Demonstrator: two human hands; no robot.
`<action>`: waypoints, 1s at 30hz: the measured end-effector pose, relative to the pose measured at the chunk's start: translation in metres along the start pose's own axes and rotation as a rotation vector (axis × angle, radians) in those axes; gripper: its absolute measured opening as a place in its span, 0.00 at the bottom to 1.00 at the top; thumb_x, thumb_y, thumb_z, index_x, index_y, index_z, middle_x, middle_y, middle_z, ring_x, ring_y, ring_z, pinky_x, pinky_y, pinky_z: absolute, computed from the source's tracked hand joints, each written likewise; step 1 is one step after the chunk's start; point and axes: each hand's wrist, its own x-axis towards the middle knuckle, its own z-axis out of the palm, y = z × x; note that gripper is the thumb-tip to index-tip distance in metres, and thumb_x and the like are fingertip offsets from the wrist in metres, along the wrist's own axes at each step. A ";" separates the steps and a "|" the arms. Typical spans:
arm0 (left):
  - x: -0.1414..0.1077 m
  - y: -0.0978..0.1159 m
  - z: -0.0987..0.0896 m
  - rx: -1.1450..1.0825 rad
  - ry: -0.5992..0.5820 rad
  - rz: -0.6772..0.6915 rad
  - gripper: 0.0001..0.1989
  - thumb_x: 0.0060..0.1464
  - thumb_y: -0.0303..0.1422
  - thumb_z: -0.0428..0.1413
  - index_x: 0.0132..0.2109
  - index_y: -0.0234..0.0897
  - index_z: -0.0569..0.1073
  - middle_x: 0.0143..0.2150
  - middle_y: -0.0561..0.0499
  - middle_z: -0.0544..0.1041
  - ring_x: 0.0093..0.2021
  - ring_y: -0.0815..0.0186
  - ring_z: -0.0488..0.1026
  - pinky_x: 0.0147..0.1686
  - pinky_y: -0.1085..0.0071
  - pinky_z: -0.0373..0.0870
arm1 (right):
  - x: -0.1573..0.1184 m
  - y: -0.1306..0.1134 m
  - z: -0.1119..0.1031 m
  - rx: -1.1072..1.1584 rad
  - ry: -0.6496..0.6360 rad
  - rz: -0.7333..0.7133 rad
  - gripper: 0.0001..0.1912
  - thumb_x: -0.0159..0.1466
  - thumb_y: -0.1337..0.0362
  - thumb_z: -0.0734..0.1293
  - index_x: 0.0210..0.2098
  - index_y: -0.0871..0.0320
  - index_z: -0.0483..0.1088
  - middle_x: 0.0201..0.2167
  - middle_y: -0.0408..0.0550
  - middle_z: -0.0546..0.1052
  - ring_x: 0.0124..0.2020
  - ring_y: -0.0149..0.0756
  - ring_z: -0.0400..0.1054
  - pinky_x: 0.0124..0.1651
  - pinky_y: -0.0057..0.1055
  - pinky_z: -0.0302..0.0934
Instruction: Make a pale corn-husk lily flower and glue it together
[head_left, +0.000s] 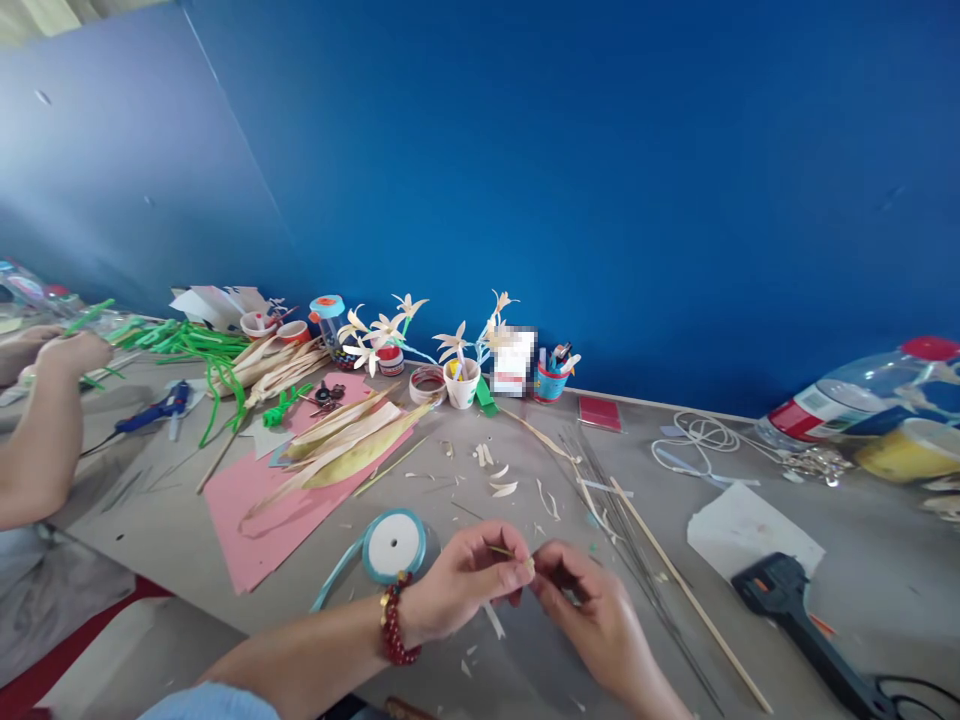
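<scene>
In the head view, we hold both hands close together in front of us, low in the middle. Our left hand (465, 583), with a red beaded bracelet (395, 622) at its wrist, pinches a thin wire (501, 549) between thumb and fingers. At the fingertips sits a small pale piece (529, 568), between our two hands. Our right hand (589, 612) has its thumb and forefinger pressed together at that piece, its other fingers curled.

Just beside our left hand we see a spool of blue ribbon (394, 545) lying flat on the grey table (450, 690). Dried husks (341, 447) lie on pink paper (244, 515) farther left. Beyond our hands, pale scraps (504, 489) are scattered, and behind them stands a white cup (461, 386) with pale flowers above it, near a cup of pens (551, 383). To the right of our right hand lie loose long wires (651, 580) and a wooden stick (690, 595); farther right, a black glue gun (806, 620) rests partly on a white sheet (754, 525). At the far left, another person's hand (75, 352) is at some green stems (88, 316), near a blue glue gun (154, 411).
</scene>
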 end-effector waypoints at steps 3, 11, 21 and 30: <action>0.000 0.000 -0.002 0.125 0.028 0.019 0.16 0.52 0.42 0.63 0.33 0.34 0.69 0.25 0.56 0.65 0.24 0.74 0.61 0.24 0.77 0.55 | -0.001 0.000 0.002 0.009 0.053 -0.031 0.13 0.64 0.54 0.65 0.29 0.57 0.70 0.23 0.44 0.73 0.25 0.34 0.66 0.27 0.27 0.61; 0.000 0.001 -0.005 0.434 0.038 0.100 0.10 0.54 0.37 0.59 0.34 0.35 0.70 0.28 0.54 0.68 0.26 0.72 0.62 0.24 0.77 0.56 | 0.000 -0.005 -0.001 -0.043 0.103 -0.142 0.07 0.63 0.60 0.65 0.31 0.55 0.71 0.25 0.45 0.76 0.26 0.36 0.71 0.30 0.27 0.67; -0.002 0.012 -0.010 0.883 0.023 0.475 0.02 0.55 0.27 0.53 0.36 0.37 0.70 0.34 0.49 0.72 0.37 0.64 0.70 0.41 0.70 0.67 | 0.002 0.002 -0.003 -0.181 0.058 -0.154 0.08 0.67 0.59 0.64 0.32 0.54 0.69 0.27 0.44 0.75 0.26 0.35 0.69 0.30 0.27 0.63; 0.004 0.010 -0.006 0.300 0.104 0.053 0.03 0.53 0.30 0.55 0.35 0.35 0.69 0.25 0.54 0.69 0.27 0.69 0.70 0.31 0.73 0.66 | -0.002 -0.008 -0.002 -0.276 -0.007 -0.201 0.10 0.69 0.64 0.59 0.32 0.54 0.68 0.28 0.45 0.73 0.28 0.35 0.68 0.31 0.27 0.61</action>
